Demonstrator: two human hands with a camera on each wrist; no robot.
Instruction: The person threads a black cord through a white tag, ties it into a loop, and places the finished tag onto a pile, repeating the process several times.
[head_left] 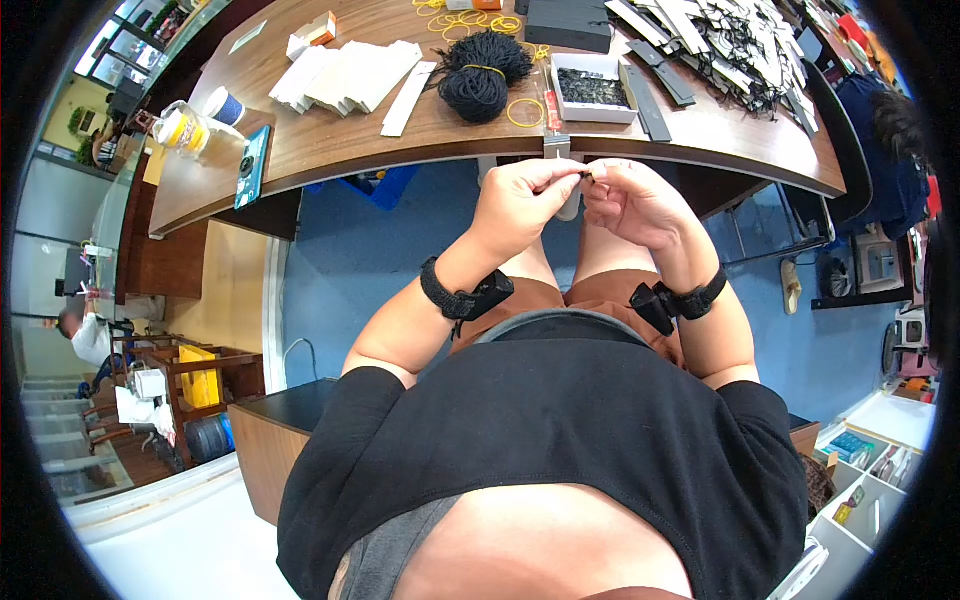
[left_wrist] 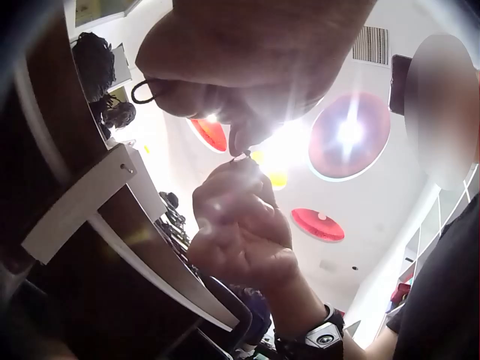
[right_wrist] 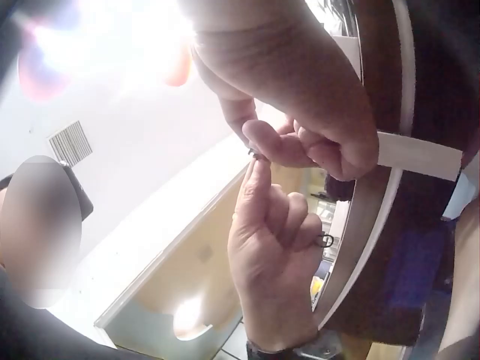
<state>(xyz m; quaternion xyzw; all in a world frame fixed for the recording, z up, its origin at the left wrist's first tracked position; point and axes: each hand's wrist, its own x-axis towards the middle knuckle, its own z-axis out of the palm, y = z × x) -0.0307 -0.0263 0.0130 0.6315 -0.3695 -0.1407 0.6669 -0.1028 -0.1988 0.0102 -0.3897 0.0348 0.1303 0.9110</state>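
In front of the lap, just off the table's edge, both hands meet at their fingertips. A small dark piece [right_wrist: 254,154] sits between them, too small and covered for its kind to show. My left hand [head_left: 515,205] pinches at it with thumb and forefinger, its other fingers curled. Out of those curled fingers a thin black cord [left_wrist: 141,91] sticks out in a loop. From the other side, my right hand [head_left: 640,208] pinches the same piece with thumb and forefinger, the other fingers loosely bent.
Beyond the hands, the wooden table [head_left: 340,160] bears a tied black cord bundle [head_left: 480,85], an open white box [head_left: 600,115] of small black parts, white strips [head_left: 350,75] and dark flat bars [head_left: 660,75]. A teal box [head_left: 253,167], paper cup [head_left: 225,106] and bottle [head_left: 180,132] stand left.
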